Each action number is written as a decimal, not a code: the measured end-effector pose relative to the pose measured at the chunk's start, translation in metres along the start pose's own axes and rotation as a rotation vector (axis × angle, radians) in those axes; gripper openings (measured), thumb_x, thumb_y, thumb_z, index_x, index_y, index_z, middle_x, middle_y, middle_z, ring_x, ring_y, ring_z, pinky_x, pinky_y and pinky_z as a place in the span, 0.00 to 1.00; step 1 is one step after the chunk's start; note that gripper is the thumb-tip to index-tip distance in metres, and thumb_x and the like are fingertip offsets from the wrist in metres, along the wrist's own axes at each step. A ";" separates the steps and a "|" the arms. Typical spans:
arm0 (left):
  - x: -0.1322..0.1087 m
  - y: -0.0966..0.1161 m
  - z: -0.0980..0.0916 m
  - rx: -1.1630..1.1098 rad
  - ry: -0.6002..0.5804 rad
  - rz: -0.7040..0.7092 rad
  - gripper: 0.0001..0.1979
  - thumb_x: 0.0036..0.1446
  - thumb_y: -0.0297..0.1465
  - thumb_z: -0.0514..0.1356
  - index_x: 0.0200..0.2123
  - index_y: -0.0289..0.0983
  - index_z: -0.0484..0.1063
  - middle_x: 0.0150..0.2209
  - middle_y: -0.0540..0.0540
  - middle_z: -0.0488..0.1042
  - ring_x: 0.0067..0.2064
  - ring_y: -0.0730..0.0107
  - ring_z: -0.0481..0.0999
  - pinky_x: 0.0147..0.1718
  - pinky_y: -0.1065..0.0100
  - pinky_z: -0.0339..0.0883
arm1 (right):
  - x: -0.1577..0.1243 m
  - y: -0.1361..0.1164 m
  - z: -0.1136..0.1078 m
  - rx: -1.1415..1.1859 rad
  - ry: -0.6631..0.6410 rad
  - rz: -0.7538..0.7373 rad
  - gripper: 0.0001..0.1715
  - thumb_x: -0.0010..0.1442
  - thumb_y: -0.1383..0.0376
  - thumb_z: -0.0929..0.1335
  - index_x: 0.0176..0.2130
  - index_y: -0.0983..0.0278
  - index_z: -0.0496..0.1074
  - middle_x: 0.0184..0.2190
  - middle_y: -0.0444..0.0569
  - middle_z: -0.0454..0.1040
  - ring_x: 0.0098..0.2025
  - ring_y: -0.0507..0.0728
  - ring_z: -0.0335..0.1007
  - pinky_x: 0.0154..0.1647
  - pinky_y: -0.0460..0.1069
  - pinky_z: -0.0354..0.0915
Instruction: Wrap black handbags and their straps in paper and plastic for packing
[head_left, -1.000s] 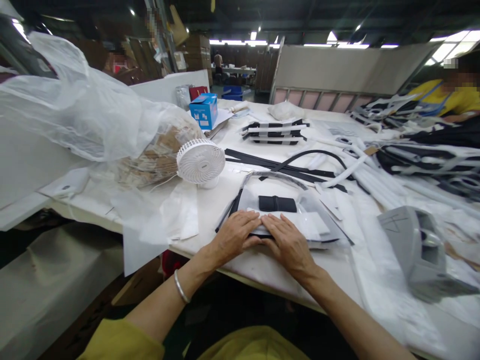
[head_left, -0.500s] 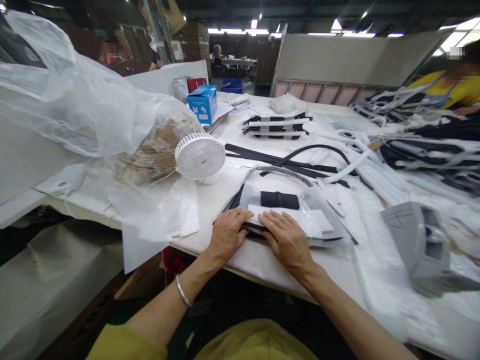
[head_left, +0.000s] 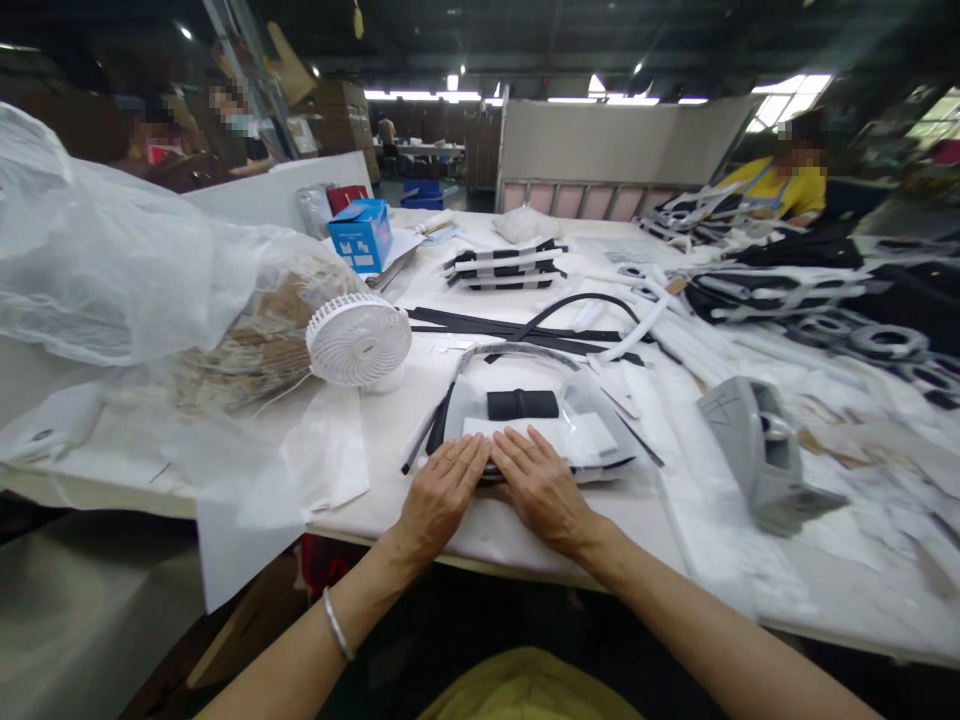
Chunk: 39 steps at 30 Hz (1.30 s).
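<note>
In front of me on the white table lies a flat, dark-edged bag (head_left: 622, 465) with a translucent sheet over it. A black wrap (head_left: 523, 404) with a band round its middle sits on top, beside a white sheet (head_left: 589, 435). Film covers the curved handle (head_left: 517, 349) at the far side. My left hand (head_left: 446, 490) rests flat on the near edge, its fingers stretched out. Beside it, my right hand (head_left: 541, 487) also lies flat, fingertips pointing forward and almost meeting the left's. The hands hide part of the near edge.
A white fan (head_left: 358, 340) stands left, before a plastic bag of brown pieces (head_left: 247, 340). Black strips (head_left: 517, 328) and a bundle of wrapped strips (head_left: 506, 265) lie beyond. To the right is a grey tape dispenser (head_left: 757, 455). A person (head_left: 784, 190) sits behind piled parts.
My right hand has moved in toward my left, so the fingertips are now close together on the near edge. The camera view has shifted to the right.
</note>
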<state>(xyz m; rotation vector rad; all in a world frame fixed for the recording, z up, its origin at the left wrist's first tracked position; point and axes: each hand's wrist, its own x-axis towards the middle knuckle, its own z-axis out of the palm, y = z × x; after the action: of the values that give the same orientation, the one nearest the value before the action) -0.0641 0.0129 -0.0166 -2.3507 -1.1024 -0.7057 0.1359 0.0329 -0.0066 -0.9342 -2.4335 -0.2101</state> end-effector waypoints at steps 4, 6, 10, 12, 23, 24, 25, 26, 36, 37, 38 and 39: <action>0.000 0.002 -0.006 0.054 0.007 0.041 0.27 0.64 0.18 0.45 0.65 0.29 0.57 0.61 0.37 0.68 0.62 0.58 0.68 0.60 0.56 0.64 | -0.003 -0.004 0.006 -0.033 0.063 0.000 0.25 0.64 0.73 0.61 0.59 0.68 0.67 0.58 0.58 0.71 0.62 0.64 0.63 0.65 0.65 0.56; 0.000 0.001 -0.005 0.058 0.045 0.051 0.28 0.63 0.18 0.45 0.67 0.30 0.54 0.60 0.38 0.69 0.61 0.59 0.69 0.60 0.57 0.63 | -0.002 -0.005 0.007 -0.011 0.073 0.024 0.24 0.64 0.72 0.62 0.59 0.68 0.67 0.58 0.59 0.71 0.63 0.64 0.62 0.65 0.65 0.55; 0.001 -0.001 0.002 0.042 0.132 0.036 0.31 0.63 0.18 0.45 0.69 0.34 0.49 0.58 0.39 0.72 0.58 0.61 0.72 0.61 0.59 0.61 | 0.002 0.001 -0.014 0.154 0.071 0.086 0.25 0.63 0.65 0.66 0.59 0.67 0.66 0.55 0.57 0.74 0.60 0.60 0.66 0.66 0.60 0.58; 0.001 -0.002 0.005 0.043 0.148 0.035 0.31 0.64 0.19 0.46 0.69 0.36 0.50 0.58 0.41 0.72 0.57 0.61 0.73 0.61 0.59 0.61 | -0.003 0.011 -0.035 0.211 0.141 0.136 0.20 0.64 0.66 0.66 0.56 0.65 0.69 0.52 0.54 0.76 0.56 0.56 0.70 0.64 0.56 0.60; 0.006 -0.008 0.011 -0.072 0.254 0.000 0.25 0.65 0.28 0.55 0.64 0.39 0.61 0.56 0.44 0.74 0.53 0.61 0.76 0.62 0.59 0.60 | -0.143 0.086 -0.146 -0.070 0.285 0.640 0.13 0.65 0.58 0.67 0.32 0.60 0.75 0.29 0.47 0.79 0.33 0.57 0.76 0.35 0.51 0.71; 0.006 -0.008 0.012 -0.084 0.261 -0.008 0.25 0.65 0.28 0.55 0.64 0.39 0.61 0.56 0.44 0.74 0.53 0.61 0.76 0.62 0.59 0.60 | -0.155 0.086 -0.153 -0.092 0.284 0.712 0.14 0.64 0.55 0.67 0.31 0.60 0.75 0.28 0.47 0.78 0.31 0.57 0.76 0.33 0.50 0.71; 0.006 -0.009 0.012 -0.094 0.264 -0.010 0.24 0.65 0.29 0.56 0.64 0.40 0.62 0.56 0.45 0.75 0.53 0.61 0.77 0.62 0.59 0.60 | -0.166 0.084 -0.158 -0.103 0.274 0.779 0.16 0.64 0.54 0.66 0.30 0.60 0.74 0.28 0.46 0.78 0.30 0.57 0.76 0.31 0.50 0.71; 0.007 -0.009 0.012 -0.103 0.266 -0.005 0.24 0.65 0.29 0.56 0.64 0.40 0.62 0.55 0.45 0.75 0.53 0.61 0.77 0.62 0.59 0.60 | -0.174 0.082 -0.162 -0.102 0.252 0.835 0.17 0.64 0.52 0.66 0.30 0.59 0.73 0.27 0.46 0.77 0.29 0.57 0.75 0.30 0.50 0.71; 0.008 -0.007 0.013 -0.115 0.258 -0.020 0.25 0.63 0.27 0.58 0.63 0.39 0.63 0.54 0.44 0.75 0.53 0.61 0.76 0.60 0.60 0.61 | -0.185 0.083 -0.128 0.012 0.041 0.934 0.07 0.60 0.59 0.68 0.33 0.59 0.73 0.30 0.45 0.76 0.33 0.57 0.74 0.36 0.51 0.69; 0.007 -0.007 0.013 -0.111 0.249 -0.012 0.24 0.64 0.28 0.58 0.63 0.38 0.63 0.55 0.44 0.75 0.54 0.61 0.76 0.60 0.59 0.61 | -0.183 0.083 -0.125 0.047 0.018 0.930 0.06 0.59 0.60 0.69 0.36 0.59 0.74 0.32 0.46 0.76 0.35 0.57 0.74 0.39 0.51 0.69; 0.007 -0.008 0.014 -0.107 0.245 -0.003 0.24 0.64 0.29 0.57 0.63 0.37 0.63 0.55 0.43 0.75 0.54 0.61 0.76 0.61 0.59 0.61 | -0.180 0.083 -0.121 0.087 -0.020 0.920 0.06 0.58 0.62 0.69 0.37 0.59 0.75 0.34 0.46 0.76 0.36 0.57 0.73 0.41 0.51 0.68; 0.006 -0.008 0.014 -0.103 0.246 0.003 0.24 0.64 0.30 0.57 0.63 0.37 0.64 0.55 0.43 0.75 0.54 0.61 0.75 0.61 0.59 0.60 | -0.178 0.083 -0.119 0.130 -0.063 0.911 0.07 0.56 0.63 0.70 0.38 0.59 0.76 0.35 0.46 0.76 0.38 0.57 0.73 0.43 0.51 0.67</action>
<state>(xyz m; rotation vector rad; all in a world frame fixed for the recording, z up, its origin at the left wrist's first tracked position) -0.0631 0.0295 -0.0221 -2.2723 -0.9756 -1.0415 0.3512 -0.0458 -0.0014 -1.8672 -1.8022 0.3026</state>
